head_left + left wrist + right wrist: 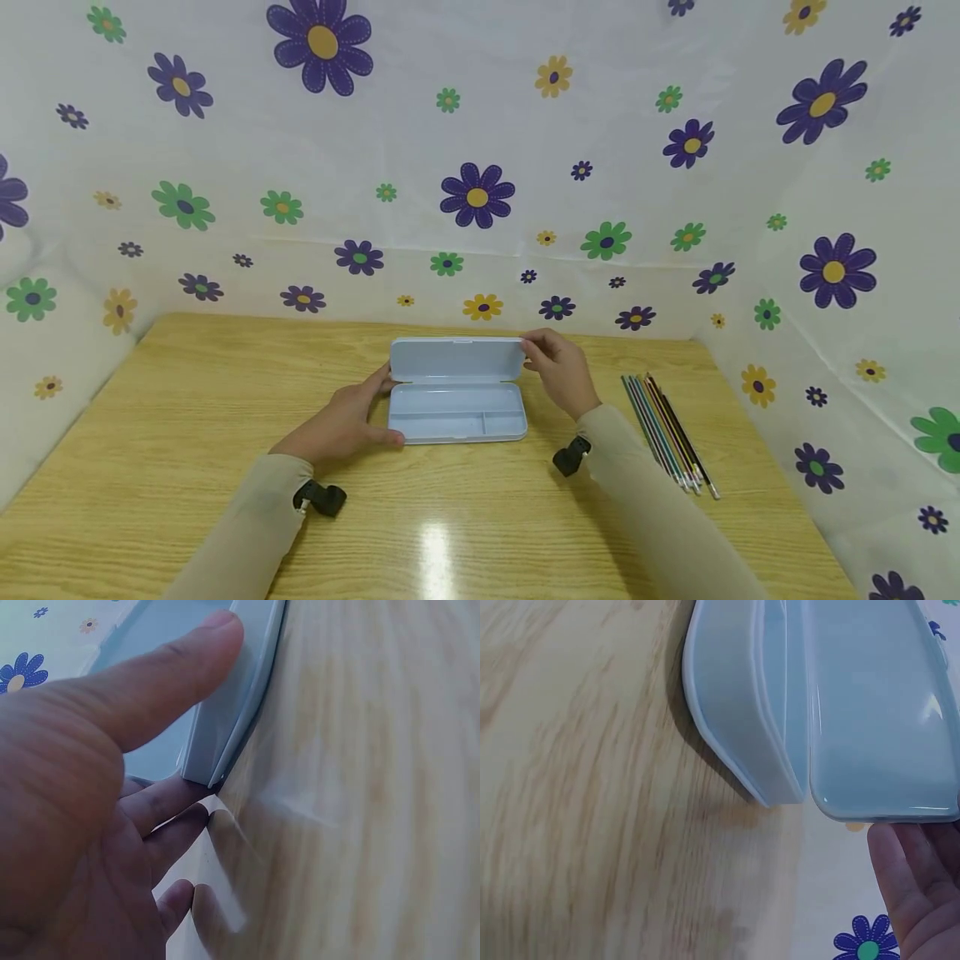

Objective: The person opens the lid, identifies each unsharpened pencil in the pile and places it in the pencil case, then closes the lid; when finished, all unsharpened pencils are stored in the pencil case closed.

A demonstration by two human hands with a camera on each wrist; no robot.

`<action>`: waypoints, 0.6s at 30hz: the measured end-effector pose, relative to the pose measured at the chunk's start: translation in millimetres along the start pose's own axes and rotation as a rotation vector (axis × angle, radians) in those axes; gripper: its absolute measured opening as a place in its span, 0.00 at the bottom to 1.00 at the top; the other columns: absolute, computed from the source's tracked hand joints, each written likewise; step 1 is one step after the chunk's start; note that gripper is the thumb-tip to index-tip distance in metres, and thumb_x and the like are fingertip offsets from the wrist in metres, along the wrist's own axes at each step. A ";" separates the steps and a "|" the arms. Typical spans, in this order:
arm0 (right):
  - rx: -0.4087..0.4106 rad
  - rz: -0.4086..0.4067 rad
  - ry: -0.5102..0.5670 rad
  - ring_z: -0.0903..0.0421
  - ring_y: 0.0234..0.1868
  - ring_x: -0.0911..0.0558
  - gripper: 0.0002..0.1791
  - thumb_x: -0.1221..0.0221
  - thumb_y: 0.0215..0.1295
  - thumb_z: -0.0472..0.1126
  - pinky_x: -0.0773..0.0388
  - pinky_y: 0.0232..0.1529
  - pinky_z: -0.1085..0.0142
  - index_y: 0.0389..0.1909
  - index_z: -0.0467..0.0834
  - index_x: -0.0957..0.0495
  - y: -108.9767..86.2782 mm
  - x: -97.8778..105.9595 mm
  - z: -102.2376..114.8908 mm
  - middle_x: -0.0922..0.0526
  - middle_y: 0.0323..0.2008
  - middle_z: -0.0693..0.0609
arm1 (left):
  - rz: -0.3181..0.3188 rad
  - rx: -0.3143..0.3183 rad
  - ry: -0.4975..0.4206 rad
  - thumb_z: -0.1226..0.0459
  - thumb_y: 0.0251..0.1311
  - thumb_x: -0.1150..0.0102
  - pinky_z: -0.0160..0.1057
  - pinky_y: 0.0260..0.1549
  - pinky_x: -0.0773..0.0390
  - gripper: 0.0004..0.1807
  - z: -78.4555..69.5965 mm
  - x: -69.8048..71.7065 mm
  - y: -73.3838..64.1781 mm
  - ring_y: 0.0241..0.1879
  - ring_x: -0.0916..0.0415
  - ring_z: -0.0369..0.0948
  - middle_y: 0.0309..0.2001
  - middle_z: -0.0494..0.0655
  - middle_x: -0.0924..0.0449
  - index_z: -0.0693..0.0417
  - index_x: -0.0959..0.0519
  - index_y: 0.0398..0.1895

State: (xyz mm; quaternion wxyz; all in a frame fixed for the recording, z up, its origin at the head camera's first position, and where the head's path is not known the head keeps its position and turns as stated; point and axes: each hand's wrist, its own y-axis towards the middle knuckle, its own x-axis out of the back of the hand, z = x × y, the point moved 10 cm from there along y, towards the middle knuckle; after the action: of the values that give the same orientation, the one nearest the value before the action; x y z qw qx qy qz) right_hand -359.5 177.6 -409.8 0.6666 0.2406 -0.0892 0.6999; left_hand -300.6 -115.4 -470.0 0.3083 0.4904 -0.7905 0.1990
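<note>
A light blue pencil case (435, 425) lies on the table with its lid (457, 360) raised at the back. Its tray has a long compartment and a small one at the front right, with nothing in them. My left hand (341, 423) grips the left end of the case, thumb at the front corner and fingers toward the back. In the left wrist view, the thumb (199, 664) lies along the rim. At the lid's top right corner, my right hand (561, 371) pinches the edge; the right wrist view shows its fingers (911, 862) against the lid's end.
Several pencils (663, 433) lie in a loose bundle on the wooden table (187, 400), right of the case and beside my right forearm. A flower-patterned white sheet (480, 125) stands behind and along both sides of the table.
</note>
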 end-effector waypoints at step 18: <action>-0.180 0.002 0.057 0.44 0.52 0.15 0.11 0.44 0.78 0.35 0.13 0.50 0.59 0.55 0.36 0.21 14.2 -6.8 -27.9 0.17 0.49 0.40 | -0.007 0.022 0.005 0.45 0.50 0.21 0.70 0.74 0.55 0.70 6.8 -1.5 2.0 0.78 0.49 0.62 0.76 0.43 0.33 0.49 0.60 0.85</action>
State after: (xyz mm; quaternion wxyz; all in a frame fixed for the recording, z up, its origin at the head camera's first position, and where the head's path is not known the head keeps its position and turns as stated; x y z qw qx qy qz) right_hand -379.5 182.6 -434.4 0.6872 0.1594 -0.1330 0.6962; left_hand -303.8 -117.7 -476.0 0.3054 0.4960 -0.7858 0.2079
